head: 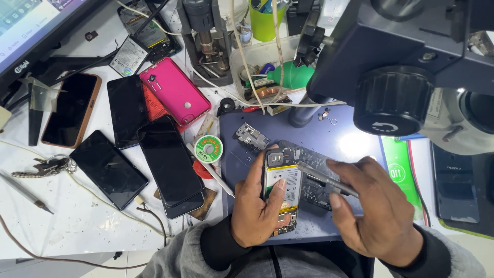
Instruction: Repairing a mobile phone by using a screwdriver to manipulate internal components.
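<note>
Over the blue mat (350,139), left hand (254,206) clasping opened phone (282,185), right hand (378,206) pinching tweezers (324,177).

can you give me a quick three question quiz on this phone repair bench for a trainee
1. True or false: the left hand holds an opened phone with its insides showing.
2. What does the right hand hold? A) tweezers B) a cup C) keys
3. Which side of the opened phone is the pink phone on?

Key: 1 true. 2 A, the tweezers point at the top of the opened phone. 3 The left, further up the bench.
</note>
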